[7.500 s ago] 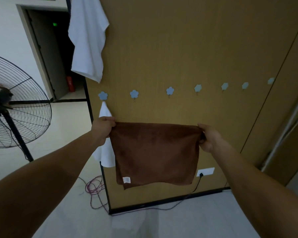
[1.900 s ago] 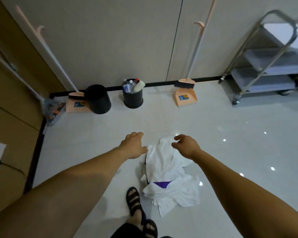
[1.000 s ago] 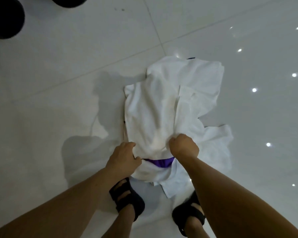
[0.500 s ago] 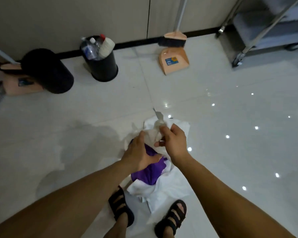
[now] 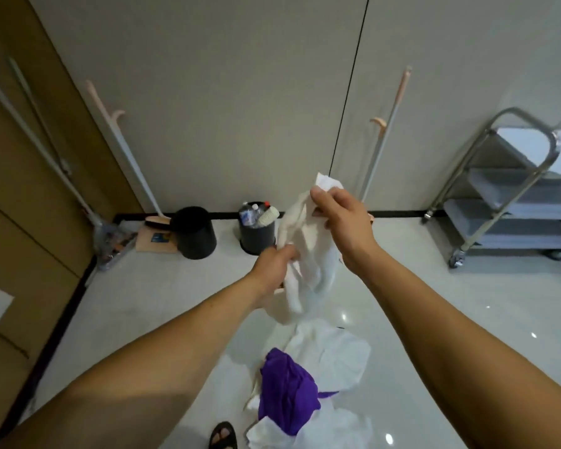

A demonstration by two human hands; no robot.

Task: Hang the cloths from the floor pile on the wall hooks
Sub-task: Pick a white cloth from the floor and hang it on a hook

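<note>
A white cloth (image 5: 305, 251) hangs bunched in the air in front of me, held by both hands. My right hand (image 5: 344, 222) pinches its top corner. My left hand (image 5: 272, 267) grips it lower down on the left side. Below them the floor pile (image 5: 334, 354) lies on the pale tiles, made of white cloths with a purple cloth (image 5: 285, 393) on top. The wall hooks are out of view.
Two black bins (image 5: 195, 233) (image 5: 256, 231) stand by the far wall, the right one holding bottles. Brooms and dustpans (image 5: 153, 236) lean there. A metal trolley (image 5: 512, 205) stands at right. The brown panel wall (image 5: 20, 196) runs along the left. My sandalled foot (image 5: 222, 435) shows below.
Both hands lifted a white cloth off the pile and raised it to chest height. My view tilted up from the floor toward the far wall. The purple cloth now lies uncovered.
</note>
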